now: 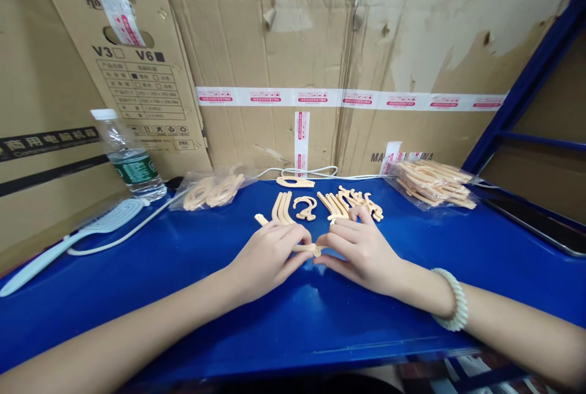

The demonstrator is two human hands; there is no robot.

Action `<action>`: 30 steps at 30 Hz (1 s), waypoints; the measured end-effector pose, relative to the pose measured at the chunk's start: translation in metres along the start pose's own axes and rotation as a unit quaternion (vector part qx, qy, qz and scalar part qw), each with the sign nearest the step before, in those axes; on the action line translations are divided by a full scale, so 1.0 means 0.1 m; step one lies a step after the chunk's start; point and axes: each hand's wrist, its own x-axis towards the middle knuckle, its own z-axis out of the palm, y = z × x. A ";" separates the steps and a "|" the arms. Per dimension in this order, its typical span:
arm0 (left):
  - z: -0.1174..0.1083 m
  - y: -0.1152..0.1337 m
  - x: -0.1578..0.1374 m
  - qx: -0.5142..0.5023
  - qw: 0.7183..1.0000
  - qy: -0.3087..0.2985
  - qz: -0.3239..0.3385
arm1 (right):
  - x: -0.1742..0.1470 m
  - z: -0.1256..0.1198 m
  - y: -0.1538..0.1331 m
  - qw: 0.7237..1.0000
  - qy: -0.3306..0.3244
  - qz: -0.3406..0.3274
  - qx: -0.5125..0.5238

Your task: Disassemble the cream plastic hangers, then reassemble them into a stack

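Note:
My left hand (pixel 270 255) is closed on a beige plastic folding-hanger arm (pixel 304 248), whose far end sticks out past the knuckles. My right hand (pixel 364 252) pinches another hanger piece against the inner end of that arm; the fingers hide most of this piece, so its shape is unclear. Just beyond the hands lie several loose curved hanger arms (pixel 282 207), more arms (pixel 333 204) to the right, and a hanger hook (pixel 305 208) between the two groups. A pile of small hooks (pixel 366 202) sits beside the right-hand arms. Behind them rests a folded hanger (pixel 295 182).
On the blue table (pixel 293 333), plastic bags of hanger parts stand at left (pixel 213 191) and right (pixel 433 182). A water bottle (pixel 136 165), a pale blue hairbrush (pixel 86 232) and a white cable are at left. A phone (pixel 540 223) lies far right. Cardboard (pixel 274 138) walls the back.

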 end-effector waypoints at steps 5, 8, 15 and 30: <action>-0.03 0.03 -0.01 0.070 0.996 -0.055 0.020 | -0.01 0.01 0.00 1.000 -0.006 -0.005 0.015; -0.04 0.04 -0.01 0.094 0.993 -0.073 0.022 | 0.00 0.00 -0.01 0.998 -0.014 0.015 0.058; -0.04 -0.01 -0.03 0.084 0.995 -0.039 0.045 | 0.03 -0.05 -0.03 0.984 -0.028 0.071 0.161; -0.29 -0.29 0.06 0.200 0.976 -0.010 0.086 | 0.08 0.01 0.15 0.865 -0.002 0.335 0.373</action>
